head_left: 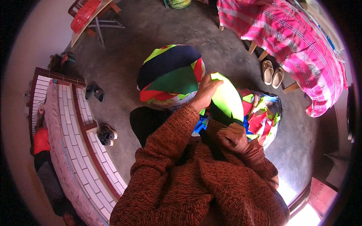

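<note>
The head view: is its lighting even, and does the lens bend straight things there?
In the head view, light is uneven: glare whitens the floor at lower right; in the head view, the yellow-green cloth in the left hand looks very bright; in the head view, corners go black, and the white-tiled platform curves near the rim.

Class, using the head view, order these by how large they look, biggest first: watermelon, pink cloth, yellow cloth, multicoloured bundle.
1. Pink cloth
2. Multicoloured bundle
3. Yellow cloth
4. Watermelon, partly cut off by the picture's edge, so only its visible part is ranked
</note>
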Available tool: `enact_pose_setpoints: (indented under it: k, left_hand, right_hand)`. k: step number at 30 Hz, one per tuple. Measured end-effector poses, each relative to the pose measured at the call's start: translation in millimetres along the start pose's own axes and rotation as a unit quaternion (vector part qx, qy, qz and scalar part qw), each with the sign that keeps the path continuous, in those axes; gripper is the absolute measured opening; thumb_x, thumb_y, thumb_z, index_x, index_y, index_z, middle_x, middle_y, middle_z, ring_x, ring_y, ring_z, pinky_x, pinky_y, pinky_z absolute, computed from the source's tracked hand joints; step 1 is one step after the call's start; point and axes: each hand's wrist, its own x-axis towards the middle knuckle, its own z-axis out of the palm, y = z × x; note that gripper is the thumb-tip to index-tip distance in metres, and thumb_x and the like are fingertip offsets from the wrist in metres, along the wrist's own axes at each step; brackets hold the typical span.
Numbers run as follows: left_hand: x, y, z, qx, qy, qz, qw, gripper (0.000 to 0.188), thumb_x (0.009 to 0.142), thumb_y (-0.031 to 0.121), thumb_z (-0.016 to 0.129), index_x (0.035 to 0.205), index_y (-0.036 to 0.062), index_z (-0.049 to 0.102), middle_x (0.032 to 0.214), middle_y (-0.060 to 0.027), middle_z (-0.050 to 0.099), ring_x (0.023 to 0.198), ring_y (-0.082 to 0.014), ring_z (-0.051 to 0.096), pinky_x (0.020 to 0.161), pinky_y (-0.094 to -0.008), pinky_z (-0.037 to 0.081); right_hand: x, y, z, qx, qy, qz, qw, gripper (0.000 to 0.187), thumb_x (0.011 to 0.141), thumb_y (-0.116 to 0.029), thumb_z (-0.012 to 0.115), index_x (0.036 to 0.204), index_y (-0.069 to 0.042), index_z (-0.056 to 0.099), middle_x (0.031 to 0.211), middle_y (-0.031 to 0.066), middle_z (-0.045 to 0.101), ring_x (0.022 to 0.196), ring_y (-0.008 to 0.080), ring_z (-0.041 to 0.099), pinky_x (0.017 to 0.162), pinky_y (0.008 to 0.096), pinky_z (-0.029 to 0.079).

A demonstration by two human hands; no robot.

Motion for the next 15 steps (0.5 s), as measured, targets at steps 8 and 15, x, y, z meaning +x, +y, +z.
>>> enact_pose_setpoints:
  k: [8, 15]
  left_hand:
    - [58, 88, -61, -0.169, 0.098, 0.140, 0.971, 0.024, 0.079, 0.005, 0.058, 0.102, 0.0001, 0.054, 0.097, -0.0110, 0.060, 0.086, -0.0223, 0.060, 0.078, -0.0342, 0.049]
    - [75, 53, -215, -0.162, 0.244, 0.136, 0.947, 0.036, 0.086, 0.007, 0.047, 0.122, 0.0088, 0.044, 0.120, -0.0140, 0.050, 0.104, -0.0328, 0.054, 0.082, -0.0536, 0.048]
  right_hand:
    - [-7, 2, 1, -0.027, 0.055, 0.043, 0.997, 0.016, 0.067, -0.007, 0.066, 0.083, -0.006, 0.063, 0.075, 0.0068, 0.062, 0.062, 0.0239, 0.058, 0.057, 0.0351, 0.045]
    - [-9, 7, 8, -0.016, 0.051, 0.041, 0.998, 0.016, 0.068, -0.008, 0.066, 0.084, -0.006, 0.063, 0.073, 0.0078, 0.061, 0.062, 0.0264, 0.056, 0.057, 0.0374, 0.044]
